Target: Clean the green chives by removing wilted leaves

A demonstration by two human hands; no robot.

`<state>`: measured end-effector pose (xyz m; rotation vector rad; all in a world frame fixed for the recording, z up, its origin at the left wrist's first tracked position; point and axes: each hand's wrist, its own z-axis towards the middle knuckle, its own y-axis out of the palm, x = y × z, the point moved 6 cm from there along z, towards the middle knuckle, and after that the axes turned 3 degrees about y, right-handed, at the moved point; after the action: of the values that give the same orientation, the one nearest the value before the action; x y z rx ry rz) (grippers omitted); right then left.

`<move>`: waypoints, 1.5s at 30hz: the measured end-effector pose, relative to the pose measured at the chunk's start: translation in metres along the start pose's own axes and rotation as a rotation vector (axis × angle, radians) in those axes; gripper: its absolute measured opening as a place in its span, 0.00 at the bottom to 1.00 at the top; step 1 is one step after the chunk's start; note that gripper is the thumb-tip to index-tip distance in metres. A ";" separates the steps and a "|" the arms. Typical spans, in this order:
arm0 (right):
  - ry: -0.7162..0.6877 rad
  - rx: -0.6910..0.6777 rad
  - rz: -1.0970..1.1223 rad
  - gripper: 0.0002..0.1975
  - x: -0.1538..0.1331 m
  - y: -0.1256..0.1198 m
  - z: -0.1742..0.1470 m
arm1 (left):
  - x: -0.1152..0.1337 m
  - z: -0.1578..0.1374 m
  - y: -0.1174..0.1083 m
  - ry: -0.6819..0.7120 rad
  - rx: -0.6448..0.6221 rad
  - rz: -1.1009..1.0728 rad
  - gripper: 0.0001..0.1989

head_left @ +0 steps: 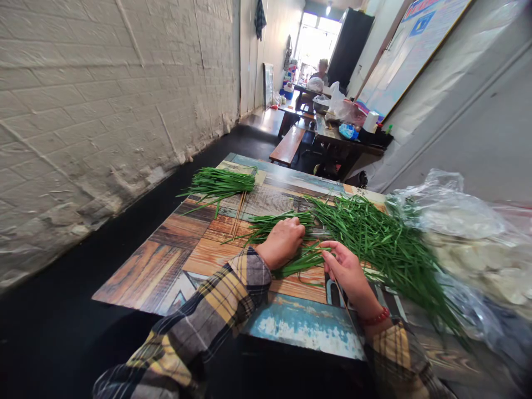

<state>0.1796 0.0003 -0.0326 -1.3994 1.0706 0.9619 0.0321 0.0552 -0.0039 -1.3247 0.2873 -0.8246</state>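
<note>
My left hand (pixel 282 243) is closed over a small bunch of green chives (pixel 301 262), which shows on both sides of it on the wood-patterned table (pixel 166 244). Its fingertips are hidden. Between the fingertips of my right hand (pixel 349 274) is a thin bamboo skewer (pixel 343 298), slanting down toward the table's near edge. The skewer's tip is close to the chives; I cannot tell whether it pierces them. Just right of my hands spreads a large loose heap of chives (pixel 369 227). A neat bundle of chives (pixel 222 183) lies at the far left, beside loose bamboo skewers (pixel 239 215).
Clear plastic bags (pixel 449 208) with pale contents crowd the right side. Beyond the table stand a wooden bench (pixel 287 145) and another table (pixel 349 141) carrying bags and a blue packet (pixel 348 131). A person (pixel 322 69) is far back. A white brick-patterned wall (pixel 103 100) runs along the left.
</note>
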 end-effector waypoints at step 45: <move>0.026 0.025 0.031 0.24 -0.004 0.000 -0.001 | -0.004 0.010 0.000 -0.142 0.099 -0.995 0.06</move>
<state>0.1782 0.0001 -0.0286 -1.3817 1.1232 0.9518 0.0351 0.0655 -0.0021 -1.4044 -0.5774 -1.5261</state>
